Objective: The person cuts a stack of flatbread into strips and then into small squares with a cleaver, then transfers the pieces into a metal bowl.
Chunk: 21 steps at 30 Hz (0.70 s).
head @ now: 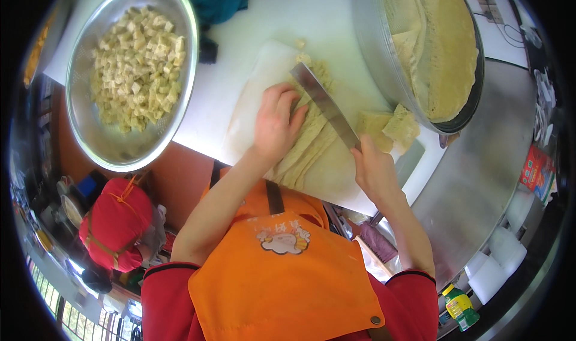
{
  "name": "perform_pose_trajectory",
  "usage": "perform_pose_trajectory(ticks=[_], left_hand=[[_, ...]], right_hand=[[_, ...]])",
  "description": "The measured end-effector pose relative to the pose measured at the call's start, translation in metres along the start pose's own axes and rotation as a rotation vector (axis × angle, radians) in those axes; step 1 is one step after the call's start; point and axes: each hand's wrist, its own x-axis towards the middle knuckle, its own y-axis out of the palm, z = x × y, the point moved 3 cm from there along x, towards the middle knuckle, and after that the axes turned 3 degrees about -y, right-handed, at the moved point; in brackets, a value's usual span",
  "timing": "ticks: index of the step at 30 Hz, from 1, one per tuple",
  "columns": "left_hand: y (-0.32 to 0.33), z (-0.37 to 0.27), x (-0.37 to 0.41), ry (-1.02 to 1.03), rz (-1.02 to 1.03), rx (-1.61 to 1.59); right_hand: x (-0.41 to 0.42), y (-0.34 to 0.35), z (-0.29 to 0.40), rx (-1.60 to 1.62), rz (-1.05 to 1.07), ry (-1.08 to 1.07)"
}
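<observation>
My right hand [375,170] grips the handle of a cleaver [326,104], whose broad steel blade slants up and left across pale yellow strips of a spongy, bread-like food [303,149]. My left hand [279,120] rests on these strips with curled fingers, left of the blade. Under them lies a white cutting board [252,107]. Small cut bits [317,71] are heaped beyond the blade's far end. Two thick chunks [389,127] of the same food sit to the right, above my right hand. The blade's edge against the food is hard to make out.
A steel colander [180,129] with pale cubes [137,66] stands at the left. At the upper right is a large round pan [373,39] holding a thick slab [450,53] and cloth [407,48]. A teal cloth [220,1] lies at the back. Another person in red [119,224] is at the lower left.
</observation>
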Motion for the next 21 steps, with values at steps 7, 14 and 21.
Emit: perform_pose_trajectory(ticks=[7, 14, 21], left_hand=[[0.003, 0.004, -0.003, -0.003, 0.009, 0.009], [0.004, 0.002, -0.001, 0.018, 0.002, -0.006], [-0.007, -0.02, -0.023, -0.09, 0.11, 0.151]], right_hand=[[0.024, 0.025, -0.006, -0.106, 0.026, -0.105], [0.06, 0.04, 0.005, -0.104, -0.077, -0.135], [0.043, 0.009, -0.002, -0.105, 0.014, -0.125]])
